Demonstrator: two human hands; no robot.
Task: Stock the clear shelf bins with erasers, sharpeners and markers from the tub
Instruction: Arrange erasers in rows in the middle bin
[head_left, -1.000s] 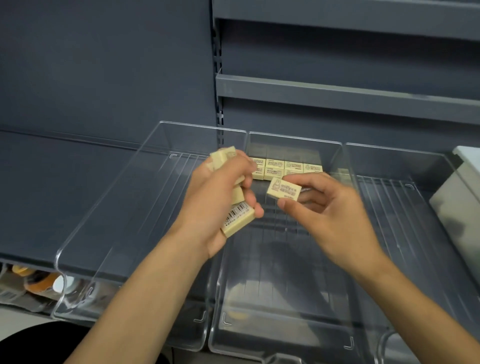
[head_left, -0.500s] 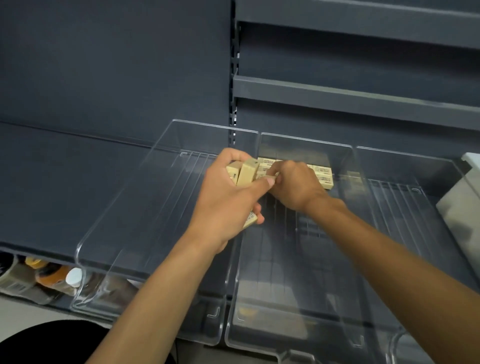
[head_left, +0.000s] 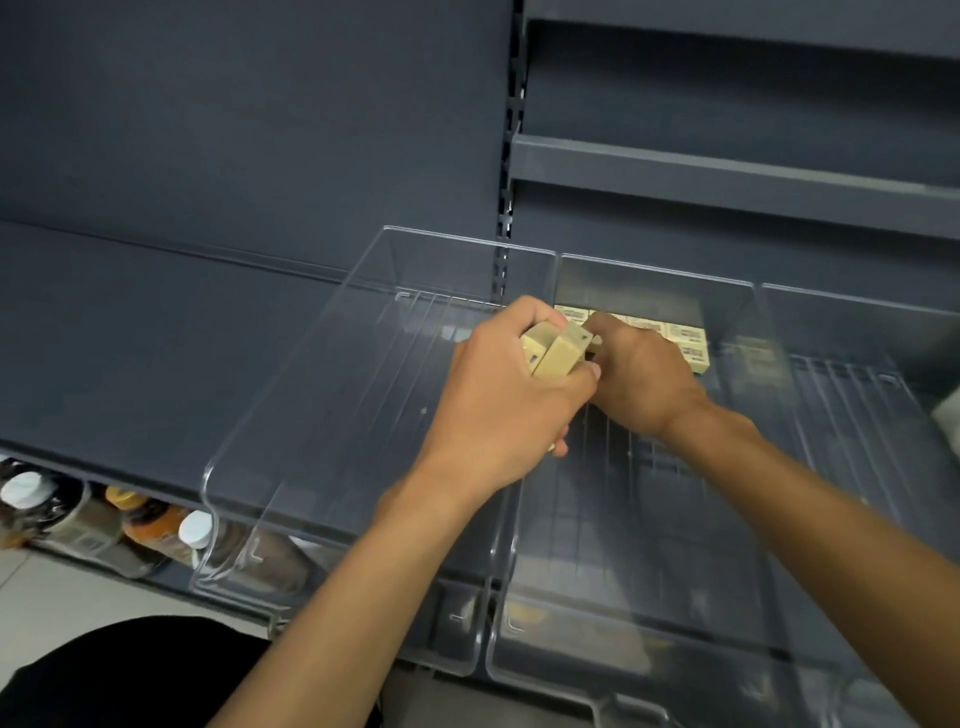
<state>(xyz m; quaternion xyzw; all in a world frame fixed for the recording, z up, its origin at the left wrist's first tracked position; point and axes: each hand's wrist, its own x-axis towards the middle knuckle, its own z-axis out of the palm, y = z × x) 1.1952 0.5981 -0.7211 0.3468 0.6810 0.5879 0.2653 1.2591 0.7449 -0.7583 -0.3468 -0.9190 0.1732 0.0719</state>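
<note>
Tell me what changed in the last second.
The right hand carried its single eraser forward to the row of erasers at the back of the middle bin; whether it has let go is hidden. The left hand moved forward too, still gripping its stack of erasers. The row looks unchanged.

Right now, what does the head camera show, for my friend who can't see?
The left hand grips several tan erasers while the right hand reaches to the eraser row at the back of the middle clear bin.
</note>
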